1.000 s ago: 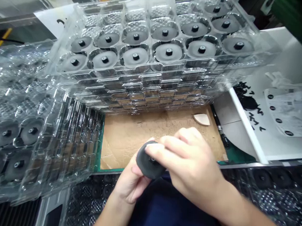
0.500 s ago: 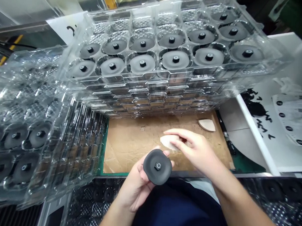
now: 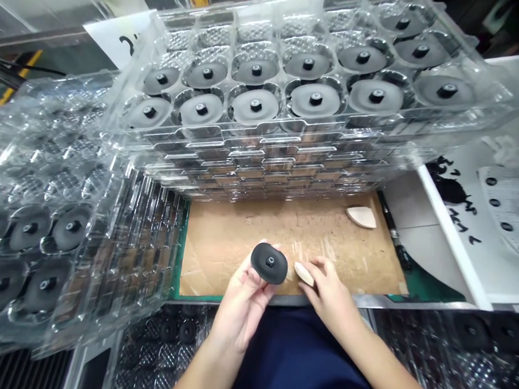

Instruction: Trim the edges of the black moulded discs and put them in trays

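My left hand (image 3: 246,294) grips a black rounded disc (image 3: 265,269) with a small raised hub at its centre, hub side up. To its right, my right hand (image 3: 328,289) pinches a pale, flat piece with a curved edge (image 3: 303,273), perhaps a pad; its material I cannot tell. A small gap separates this piece from the disc. Both hands are over a brown cardboard sheet (image 3: 223,239). A second pale piece (image 3: 362,217) lies near the sheet's far right corner.
Beyond the cardboard rises a stack of clear plastic trays (image 3: 261,154), the top one holding several similar black discs (image 3: 255,105). More stacked trays (image 3: 107,234) stand at the left. A black marker (image 3: 397,240) and a white panel (image 3: 450,243) are on the right.
My right hand has moved down and nearer my body with the pale piece, which is now turned more edge-on. The disc in my left hand has risen slightly and tilted.
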`<state>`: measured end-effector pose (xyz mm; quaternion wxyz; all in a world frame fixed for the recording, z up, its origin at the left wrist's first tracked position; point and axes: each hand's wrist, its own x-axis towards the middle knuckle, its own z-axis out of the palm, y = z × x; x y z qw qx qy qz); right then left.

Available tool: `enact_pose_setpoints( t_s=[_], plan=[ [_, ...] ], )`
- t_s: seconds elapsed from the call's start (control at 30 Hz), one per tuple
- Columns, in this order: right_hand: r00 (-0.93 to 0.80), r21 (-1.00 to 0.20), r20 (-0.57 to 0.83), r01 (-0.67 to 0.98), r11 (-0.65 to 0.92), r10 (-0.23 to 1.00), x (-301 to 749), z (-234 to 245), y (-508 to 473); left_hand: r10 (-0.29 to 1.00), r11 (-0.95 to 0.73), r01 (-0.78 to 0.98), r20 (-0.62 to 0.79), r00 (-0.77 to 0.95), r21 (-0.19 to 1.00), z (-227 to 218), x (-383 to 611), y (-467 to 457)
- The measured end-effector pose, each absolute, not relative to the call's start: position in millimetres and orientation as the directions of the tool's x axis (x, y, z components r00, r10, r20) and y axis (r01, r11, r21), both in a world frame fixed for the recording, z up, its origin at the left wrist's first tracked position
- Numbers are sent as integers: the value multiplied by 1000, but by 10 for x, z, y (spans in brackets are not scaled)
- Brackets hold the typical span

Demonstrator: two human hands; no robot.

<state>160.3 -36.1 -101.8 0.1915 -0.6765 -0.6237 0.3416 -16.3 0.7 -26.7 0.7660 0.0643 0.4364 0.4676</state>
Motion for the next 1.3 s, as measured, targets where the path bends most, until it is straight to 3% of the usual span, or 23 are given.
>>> enact_pose_setpoints(
  t_s=[0.13, 0.23, 0.3, 0.33, 0.37, 0.43, 0.53, 0.7, 0.83, 1.0, 1.13, 1.23, 1.3],
  plan=[
    [20, -702, -176, 698, -139, 984, 1688, -968, -163, 766, 560, -663, -615, 186, 497, -242, -145, -9],
    [18, -760, -124, 641, -107, 992, 1644, -625, 8, 781, 551, -659, -594, 193, 511, -213, -115, -26],
    [7, -808, -38, 588, -35, 999, 1530, -285, 65, 805, 533, -658, -560, 199, 532, -195, -89, -43],
    [15, -848, 79, 527, 60, 997, 1460, -117, 73, 815, 527, -655, -539, 210, 542, -186, -78, -52],
    [-37, -849, 179, 499, 174, 983, 1391, 33, 73, 822, 529, -646, -522, 228, 550, -176, -72, -60],
    [-173, -842, 252, 446, 304, 952, 1284, 246, 68, 828, 532, -627, -504, 246, 568, -156, -75, -69],
    [-387, -854, 140, 419, 309, 911, 1227, 347, 102, 827, 522, -620, -525, 202, 585, -128, -97, -67],
    [-238, -780, 336, 472, 411, 911, 1216, 331, 129, 840, 500, -615, -515, 172, 609, -46, -118, -63],
    [-392, -833, 253, 377, 405, 885, 1216, 385, 86, 812, 533, -603, -559, 167, 594, 18, -127, -64],
    [-209, -755, 392, 483, 443, 896, 1188, 377, 91, 842, 525, -596, -474, 259, 607, 37, -91, -60],
    [-367, -839, 231, 394, 376, 901, 1414, 449, -94, 804, 583, -606, -492, 334, 541, 107, -107, -32],
    [-333, -779, 121, 552, 297, 935, 1628, 571, -219, 782, 617, -605, -471, 407, 503, 167, -52, -11],
    [-275, -679, 151, 670, 302, 950, 1688, 644, -220, 786, 615, -607, -447, 427, 502, 191, 14, -4]
  ],
)
